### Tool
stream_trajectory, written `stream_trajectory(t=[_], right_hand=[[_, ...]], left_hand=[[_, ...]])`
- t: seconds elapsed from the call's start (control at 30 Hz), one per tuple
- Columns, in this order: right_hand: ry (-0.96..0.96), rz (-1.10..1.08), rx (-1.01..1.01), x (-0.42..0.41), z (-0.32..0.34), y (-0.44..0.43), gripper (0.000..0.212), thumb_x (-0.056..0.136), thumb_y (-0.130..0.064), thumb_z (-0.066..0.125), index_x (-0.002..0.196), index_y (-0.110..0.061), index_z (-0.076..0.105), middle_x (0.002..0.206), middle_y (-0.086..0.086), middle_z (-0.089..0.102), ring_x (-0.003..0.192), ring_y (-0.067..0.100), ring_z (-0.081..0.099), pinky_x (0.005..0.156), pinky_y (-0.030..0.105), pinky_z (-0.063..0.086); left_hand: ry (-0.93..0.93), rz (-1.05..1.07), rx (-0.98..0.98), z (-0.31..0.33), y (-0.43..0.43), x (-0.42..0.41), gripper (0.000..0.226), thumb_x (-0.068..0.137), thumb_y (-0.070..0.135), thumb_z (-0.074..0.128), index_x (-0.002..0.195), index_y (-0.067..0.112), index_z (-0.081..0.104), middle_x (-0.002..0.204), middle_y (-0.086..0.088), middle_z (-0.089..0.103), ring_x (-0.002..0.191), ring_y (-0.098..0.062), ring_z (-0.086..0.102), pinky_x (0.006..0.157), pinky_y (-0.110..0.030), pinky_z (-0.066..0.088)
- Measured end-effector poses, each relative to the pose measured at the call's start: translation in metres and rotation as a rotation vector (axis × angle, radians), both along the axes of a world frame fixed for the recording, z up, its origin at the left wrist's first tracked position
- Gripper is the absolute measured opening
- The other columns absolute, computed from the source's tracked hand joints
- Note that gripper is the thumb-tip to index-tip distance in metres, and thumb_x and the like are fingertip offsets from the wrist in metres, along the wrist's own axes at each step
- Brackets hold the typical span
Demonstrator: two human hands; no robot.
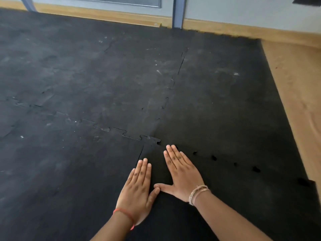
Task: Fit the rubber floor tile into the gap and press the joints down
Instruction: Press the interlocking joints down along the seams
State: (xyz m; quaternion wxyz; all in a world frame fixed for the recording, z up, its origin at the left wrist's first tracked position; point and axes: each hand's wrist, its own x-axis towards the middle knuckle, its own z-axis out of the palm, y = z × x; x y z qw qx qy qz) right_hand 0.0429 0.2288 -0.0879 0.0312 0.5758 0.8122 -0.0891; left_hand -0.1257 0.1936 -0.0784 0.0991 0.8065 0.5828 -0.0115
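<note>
A black rubber floor tile (225,197) with jigsaw edges lies flat at the near right among the other black tiles. Both of my hands rest palm-down on its near left corner, fingers straight and together, thumbs touching. My left hand (137,190) lies just inside the tile's left joint (139,155). My right hand (182,173) points to the corner where the joints meet (152,140). Along the tile's far joint (234,162) several small dark holes show where the tabs do not sit flush.
Black interlocking tiles (86,84) cover the floor to the left and ahead, with a long seam (173,80) running away from me. Bare wooden floor (298,101) borders the mats on the right. A wall with grey posts (178,13) stands at the far end.
</note>
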Motion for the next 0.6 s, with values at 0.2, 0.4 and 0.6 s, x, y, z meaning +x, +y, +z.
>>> stream_trajectory(t=[0.2,0.4,0.6], right_hand=[[0.152,-0.539,0.199,0.001,-0.007,-0.023,0.081,0.085,-0.062,0.007,0.141,-0.006,-0.006,0.153,0.014,-0.005,0.140,0.023,-0.008,0.115,0.038,0.002],[0.097,-0.420,0.168,-0.001,-0.001,-0.017,0.066,0.089,-0.046,0.025,0.135,-0.001,0.039,0.143,0.016,0.041,0.132,0.028,0.038,0.103,0.045,0.036],[0.065,-0.415,0.122,0.000,0.002,-0.013,0.070,0.094,-0.047,0.008,0.132,-0.001,0.044,0.140,0.015,0.046,0.130,0.027,0.042,0.101,0.045,0.039]], left_hand=[[0.007,0.067,0.073,-0.001,0.066,0.000,0.064,0.095,0.046,0.011,0.138,0.010,-0.021,0.146,-0.003,-0.030,0.129,-0.016,-0.035,0.109,-0.027,-0.020],[-0.091,0.057,0.022,-0.021,0.047,0.027,0.057,0.095,0.044,0.007,0.133,0.017,-0.027,0.142,0.004,-0.033,0.125,-0.010,-0.041,0.107,-0.025,-0.022],[-0.108,0.064,0.006,-0.020,0.052,0.026,0.057,0.095,0.042,0.009,0.133,0.017,-0.025,0.143,0.003,-0.032,0.125,-0.010,-0.041,0.109,-0.026,-0.020]])
